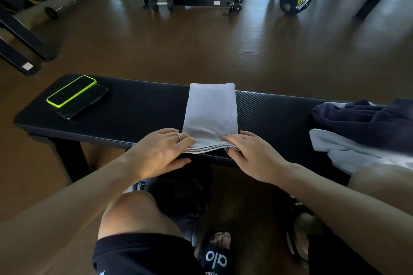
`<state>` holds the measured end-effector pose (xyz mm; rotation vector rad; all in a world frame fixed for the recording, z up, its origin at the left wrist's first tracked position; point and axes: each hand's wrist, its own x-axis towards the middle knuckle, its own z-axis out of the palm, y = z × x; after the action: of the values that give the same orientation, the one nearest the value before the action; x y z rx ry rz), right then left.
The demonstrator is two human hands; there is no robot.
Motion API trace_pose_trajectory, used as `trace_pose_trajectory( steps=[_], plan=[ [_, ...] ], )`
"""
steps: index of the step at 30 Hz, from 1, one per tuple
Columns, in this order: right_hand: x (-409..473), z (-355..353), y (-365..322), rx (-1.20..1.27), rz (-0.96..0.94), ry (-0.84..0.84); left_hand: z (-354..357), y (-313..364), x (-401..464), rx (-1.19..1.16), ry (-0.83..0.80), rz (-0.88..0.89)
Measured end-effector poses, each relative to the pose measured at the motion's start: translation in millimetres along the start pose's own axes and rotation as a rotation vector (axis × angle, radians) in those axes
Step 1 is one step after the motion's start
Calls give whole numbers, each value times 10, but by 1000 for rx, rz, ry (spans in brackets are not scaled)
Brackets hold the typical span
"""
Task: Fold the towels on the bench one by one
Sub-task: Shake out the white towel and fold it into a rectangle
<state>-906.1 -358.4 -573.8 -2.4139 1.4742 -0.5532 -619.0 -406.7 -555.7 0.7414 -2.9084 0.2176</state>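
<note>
A person is sitting at a black padded gym bench (143, 107), and a light grey towel (210, 114) is lying across the middle of the bench, already doubled into a narrow strip whose stacked hems are hanging just over the bench's near edge. The left hand (161, 152) is resting on the towel's near left corner with fingers straight and flat, a ring on one finger. The right hand (252, 154) is pinching the near right corner, fingers lying on top and thumb tucked beneath the layers. Holding both corners this way is probably squaring the hems so the next fold comes out even. At the bench's right end a dark navy towel (366, 123) and a white towel (348, 154) are lying crumpled, apparently waiting their turn. At the bench's left end two phones are sitting touching, a green-cased phone (71, 90) and a black phone (83, 102).
</note>
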Motion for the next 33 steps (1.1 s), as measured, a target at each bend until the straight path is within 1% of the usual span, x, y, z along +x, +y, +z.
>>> trace_pose_trajectory(
  steps=[3, 6, 8, 10, 13, 17, 22, 27, 30, 33],
  plan=[
    [34, -42, 29, 59, 60, 11, -28, 60, 86, -78, 22, -102],
    [51, -132, 30, 111, 134, 74, -76, 100, 157, -370, 6, -376],
    [65, -169, 26, 191, 180, 102, -58, 91, 183, -563, -17, -516],
    [83, -177, 27, 271, 266, 115, -14, 95, 212, -685, 38, -593],
    [137, -147, 53, 256, 418, 144, 67, 117, 288, -783, 142, -697],
    [252, -47, 100, 250, 522, 180, 147, 86, 421, -790, 189, -787],
    [348, 61, 142, 263, 552, 231, 250, 25, 537, -699, 169, -883],
    [372, 109, 83, 156, 536, 288, 290, 8, 638, -580, 150, -928],
    [367, 104, 78, 136, 526, 306, 265, 43, 672, -455, 84, -938],
    [375, 68, 95, 106, 555, 321, 232, 72, 693, -330, 43, -935]
  ],
)
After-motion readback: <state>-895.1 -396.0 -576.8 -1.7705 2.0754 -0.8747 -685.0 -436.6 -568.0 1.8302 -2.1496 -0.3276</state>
